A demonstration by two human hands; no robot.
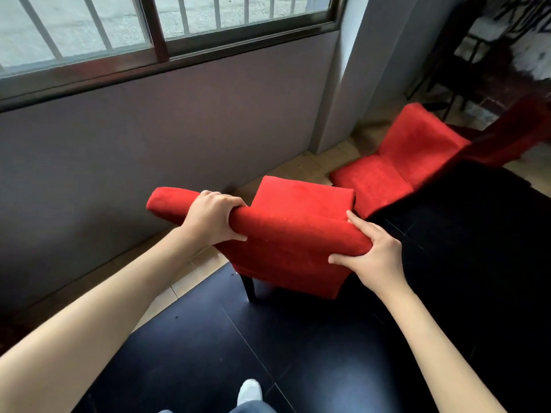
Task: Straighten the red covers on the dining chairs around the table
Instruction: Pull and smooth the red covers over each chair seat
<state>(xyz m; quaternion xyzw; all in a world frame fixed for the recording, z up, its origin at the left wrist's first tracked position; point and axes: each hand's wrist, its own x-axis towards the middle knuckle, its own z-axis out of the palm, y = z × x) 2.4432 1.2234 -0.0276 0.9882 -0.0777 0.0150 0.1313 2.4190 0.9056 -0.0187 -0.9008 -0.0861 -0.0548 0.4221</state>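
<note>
Both hands (214, 217) on chair-back cover (295, 248) edge.

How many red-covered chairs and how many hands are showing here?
Red-covered chairs: 2, the near chair and the far chair
Hands: 2, the left hand and the right hand, both gripping the near chair's top edge
Total: 4

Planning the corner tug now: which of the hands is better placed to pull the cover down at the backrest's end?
Probably the right hand: it pinches the red cover at the backrest's end corner; the left hand grips mid-top.
</note>
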